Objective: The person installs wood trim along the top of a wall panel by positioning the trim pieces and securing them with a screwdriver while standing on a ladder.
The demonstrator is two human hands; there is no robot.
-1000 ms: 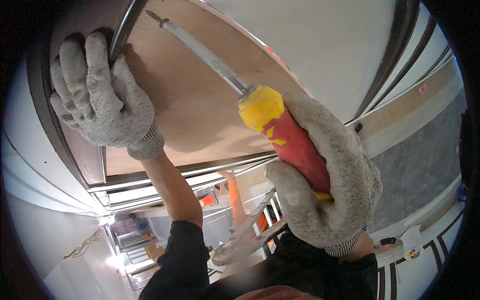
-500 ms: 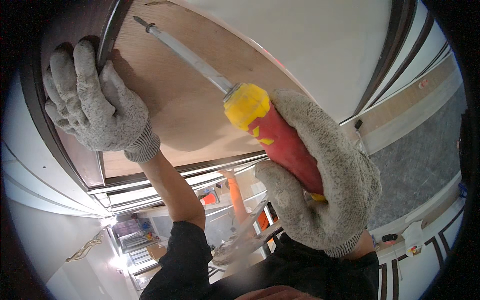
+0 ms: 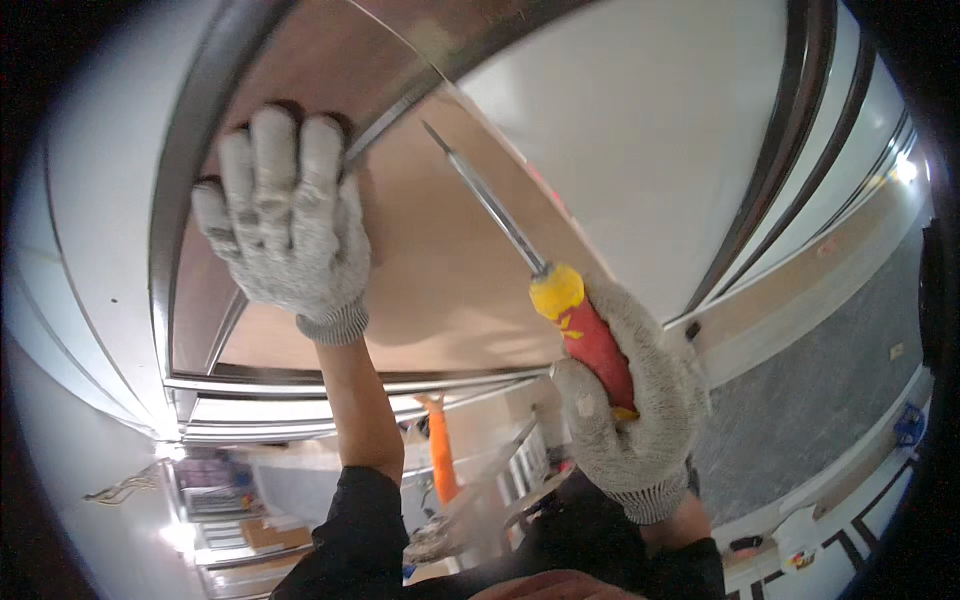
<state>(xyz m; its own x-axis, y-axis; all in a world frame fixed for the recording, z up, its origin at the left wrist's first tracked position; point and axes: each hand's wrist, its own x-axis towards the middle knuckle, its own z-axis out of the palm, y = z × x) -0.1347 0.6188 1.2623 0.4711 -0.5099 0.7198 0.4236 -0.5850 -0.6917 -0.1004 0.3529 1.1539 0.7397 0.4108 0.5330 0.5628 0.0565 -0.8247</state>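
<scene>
My left hand [image 3: 290, 220], in a grey knit glove, lies with its fingers stretched over a dark brown panel [image 3: 370, 70]. Beside it a thin dark strip borders a bare plywood panel [image 3: 460, 260]. My right hand [image 3: 655, 410], gloved alike, is wrapped round the red and yellow handle of a screwdriver [image 3: 595, 345]. Its metal shaft slants up and left in front of the plywood. A dark, narrow, pointed piece sits at the shaft's end; whether it is a screw or the tip itself is unclear. It appears apart from the panel.
A smooth white surface [image 3: 640, 120] adjoins the plywood at right. Below, another person's orange sleeve [image 3: 440, 460] reaches upward near a metal-railed frame [image 3: 525, 465]. Loose wires [image 3: 125, 490] hang at lower left, near a cardboard box [image 3: 270, 535]. Grey floor [image 3: 820, 400] lies to the right.
The view has shifted, and more of the brown panel shows. My right hand and the screwdriver look smaller and farther from me. My left hand has its fingers straighter on the panel.
</scene>
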